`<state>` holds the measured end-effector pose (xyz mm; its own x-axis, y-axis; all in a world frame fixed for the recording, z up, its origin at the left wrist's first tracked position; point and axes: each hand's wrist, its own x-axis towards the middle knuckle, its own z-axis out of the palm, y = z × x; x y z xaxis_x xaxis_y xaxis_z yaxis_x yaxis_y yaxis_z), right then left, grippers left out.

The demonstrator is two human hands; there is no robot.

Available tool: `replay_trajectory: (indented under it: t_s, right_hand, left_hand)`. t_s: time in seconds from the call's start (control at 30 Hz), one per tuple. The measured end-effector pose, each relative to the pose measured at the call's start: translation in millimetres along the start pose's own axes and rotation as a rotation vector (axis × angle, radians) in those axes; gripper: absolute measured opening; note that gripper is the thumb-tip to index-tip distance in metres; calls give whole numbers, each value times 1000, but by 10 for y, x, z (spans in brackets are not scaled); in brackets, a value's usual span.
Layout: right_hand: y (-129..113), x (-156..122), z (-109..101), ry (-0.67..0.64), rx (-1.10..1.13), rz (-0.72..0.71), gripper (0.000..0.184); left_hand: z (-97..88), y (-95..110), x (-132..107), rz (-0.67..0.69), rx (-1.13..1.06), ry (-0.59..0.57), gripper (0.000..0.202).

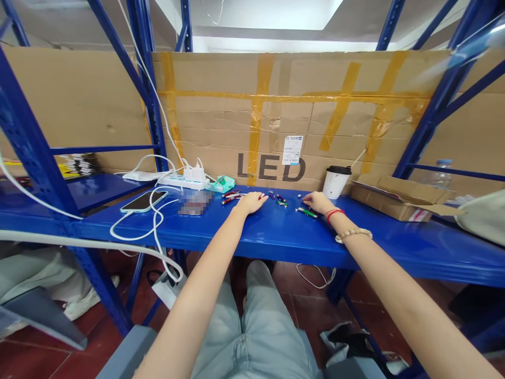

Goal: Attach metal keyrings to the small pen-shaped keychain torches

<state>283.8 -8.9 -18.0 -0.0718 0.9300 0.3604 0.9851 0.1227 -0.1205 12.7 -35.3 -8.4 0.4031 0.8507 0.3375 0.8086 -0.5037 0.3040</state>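
My left hand [251, 202] is on the blue tabletop, its fingers closed round a slim red pen [261, 197] that is mostly hidden. Just left of it lie several red pens [230, 197] in a loose bunch. Between my hands are small purple and green parts [281, 201], too small to name surely. My right hand [316, 202] rests to the right with its fingertips bent together and down; whatever they hold is hidden. Close in front of that hand lie green pens [306, 212]. A tiny pale piece [299, 196] sits beside its fingertips.
A lidded white cup [336, 182] and an open cardboard box [394, 199] stand at the right. Leftward are a phone [144, 201] on a white cable, a power strip [185, 181] and a green packet [221, 183]. A cardboard sheet [221, 126] closes off the back.
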Motion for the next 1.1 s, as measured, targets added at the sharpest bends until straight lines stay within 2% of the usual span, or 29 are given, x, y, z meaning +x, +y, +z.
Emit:
replay_trajectory:
  t_s: [0.17,0.27,0.37,0.5,0.63,0.73,0.8,0.97,1.1]
  right_hand:
    - [1,-24,-27,42,40,6,11]
    - [-65,-24,-33,144,107,6,18]
    - [-186,-2,-66,215,185,-58,21]
    - [-541,38,-164,252,348,-125,20]
    - [-1056,28,-197,300,687,-140,25]
    - [-1290,9,-126,185,891,-268,27]
    - [-1306,3,-75,139,979,-271,31]
    - [-1112,-24,-53,195,1062,-122,39]
    - [-1103,-65,-61,118,1080,-150,37]
  left_hand:
    - [-18,28,-18,0,-2,-13,42]
    - [-19,36,-36,4,-15,-14,43]
    - [-14,33,-54,-13,-56,1,44]
    - [-16,31,-75,-21,-96,24,46]
    - [-17,33,-76,-23,-72,21,44]
    - [-14,34,-67,-44,-50,13,45]
    - [-18,36,-66,-46,-40,19,46]
    - [-29,40,-69,-18,-8,77,40]
    - [-21,42,-45,-5,9,69,43]
